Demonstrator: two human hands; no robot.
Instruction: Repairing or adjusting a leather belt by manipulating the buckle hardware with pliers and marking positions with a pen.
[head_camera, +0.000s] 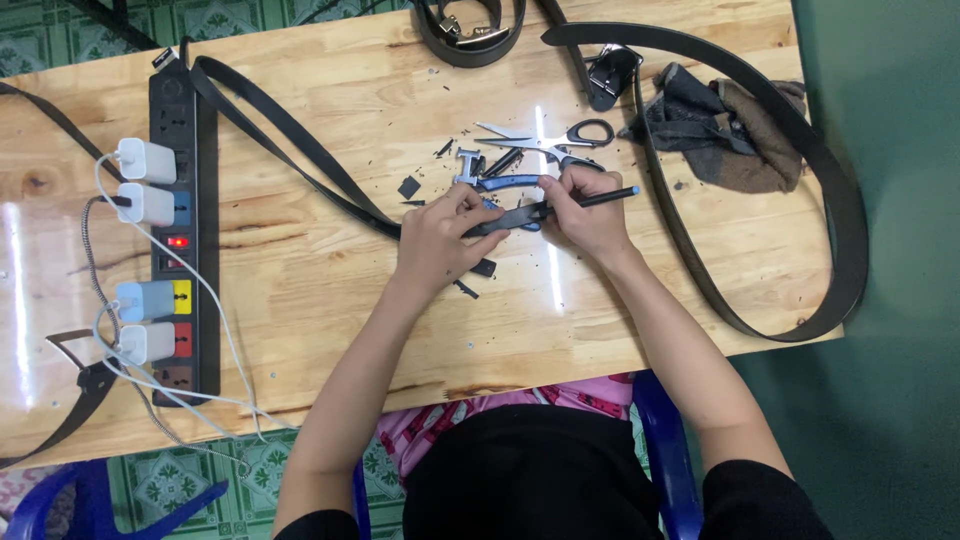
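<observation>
My left hand (440, 240) presses the end of a black leather belt (300, 150) against the wooden table (320, 290). My right hand (585, 205) grips a black pen (608, 196) with a blue cap, its tip on that belt end between my hands. Blue-handled pliers (505, 182) lie just beyond my fingers, partly hidden by them. Small black leather scraps (409, 186) are scattered around.
Scissors (545, 138) and a metal buckle (466, 166) lie past the pliers. A second belt (835, 215) loops around a crumpled dark cloth (735, 130) at the right. A power strip (175, 230) with several white chargers runs along the left. A coiled belt (470, 35) sits at the far edge.
</observation>
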